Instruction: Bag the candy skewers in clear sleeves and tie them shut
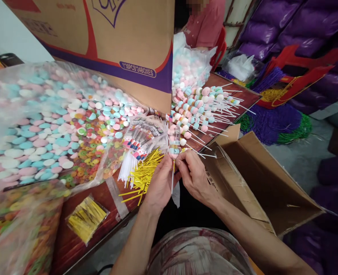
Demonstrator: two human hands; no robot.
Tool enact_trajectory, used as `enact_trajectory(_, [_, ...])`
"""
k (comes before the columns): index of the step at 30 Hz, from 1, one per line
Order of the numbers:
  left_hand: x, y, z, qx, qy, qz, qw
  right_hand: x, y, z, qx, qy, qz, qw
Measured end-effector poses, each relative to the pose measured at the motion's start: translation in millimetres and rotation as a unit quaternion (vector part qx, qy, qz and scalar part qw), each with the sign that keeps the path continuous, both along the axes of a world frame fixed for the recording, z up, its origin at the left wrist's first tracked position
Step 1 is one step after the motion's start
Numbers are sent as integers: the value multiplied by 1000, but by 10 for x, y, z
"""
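A marshmallow skewer in a clear printed bag stands upright in front of me, its white stick pointing down. My left hand is closed around the skewer just below the candy. Fingertips pinched, my right hand works at the bag's neck, where a bit of gold twist tie shows. Left of my hands lies a loose pile of gold twist ties. White sticks and a stack of flat printed bags lie beside that pile.
Loose marshmallows and gummy rings cover the table's left. A big carton stands behind; finished-looking skewers lie at its right. An open cardboard box sits right. A packet of gold ties lies near the edge. A person sits opposite.
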State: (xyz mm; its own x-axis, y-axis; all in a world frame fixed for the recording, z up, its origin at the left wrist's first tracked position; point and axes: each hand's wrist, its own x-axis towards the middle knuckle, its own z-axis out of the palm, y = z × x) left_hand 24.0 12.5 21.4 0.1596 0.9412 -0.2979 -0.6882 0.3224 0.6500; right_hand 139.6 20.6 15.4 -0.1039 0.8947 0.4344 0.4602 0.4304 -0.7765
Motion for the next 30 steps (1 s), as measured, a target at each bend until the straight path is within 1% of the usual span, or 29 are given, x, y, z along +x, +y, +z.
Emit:
enact_trajectory(2, [-36,-13,51,40,27,-12,999,49,-58,77,-93,86,21,992])
enact_trajectory(4, [-53,-57,108,78,103,-14,991,132,-121,165,-150,149,24,977])
enact_trajectory(6, [-21,-108,142,98,195,-14,976,214,-192,238,-165,162,5,973])
enact_trajectory(7, [13,-127,145,96,225,-18,969,247,-229,261,-158,152,-9,976])
enact_trajectory(8, [56,-138,138,88,236,-21,968,274,-266,272,-146,137,-23,980])
enact_trajectory(10, [153,-142,103,78,224,-37,971,313,-339,260,-128,124,-51,983])
enact_trajectory(11, [202,-141,80,80,206,-49,974,330,-375,237,-134,133,-59,980])
enact_trajectory(13, [298,-142,33,81,186,-50,978,367,-445,169,-171,176,-61,967])
enact_trajectory(14, [344,-146,11,79,190,-39,978,388,-481,126,-201,198,-55,958])
enact_trajectory(16, [421,-141,-21,91,239,-19,967,440,-548,27,-257,230,-42,937])
enact_trajectory(18, [437,-80,-31,162,312,-30,936,525,-592,-87,-297,272,-53,914])
enact_trajectory(19, [405,-14,-28,208,347,-34,914,593,-598,-149,-307,305,-75,898])
enact_trajectory(20, [336,79,-19,253,380,-23,889,684,-591,-214,-306,347,-109,880])
enact_trajectory(21, [230,198,-8,282,412,11,867,802,-570,-282,-300,391,-152,857])
enact_trajectory(22, [86,338,3,281,448,73,845,943,-538,-350,-292,433,-196,830])
enact_trajectory(23, [-88,491,12,270,489,131,819,1101,-496,-417,-275,474,-235,803])
enact_trajectory(24, [-282,649,15,242,538,173,789,1265,-449,-481,-255,506,-266,780])
enact_trajectory(25, [-483,802,9,212,589,210,751,1420,-402,-541,-244,530,-280,762])
enact_trajectory(26, [-676,942,-6,182,639,228,712,1553,-358,-593,-239,549,-292,746])
enact_trajectory(27, [-849,1063,-31,144,676,234,684,1650,-321,-635,-238,549,-308,740])
enact_trajectory(28, [-993,1162,-65,104,697,221,674,1703,-292,-665,-236,540,-315,744])
enact_trajectory(29, [-1104,1238,-108,70,708,196,675,1710,-271,-682,-238,529,-315,751])
enact_trajectory(30, [-1183,1294,-155,57,711,186,676,1672,-256,-686,-241,519,-311,759])
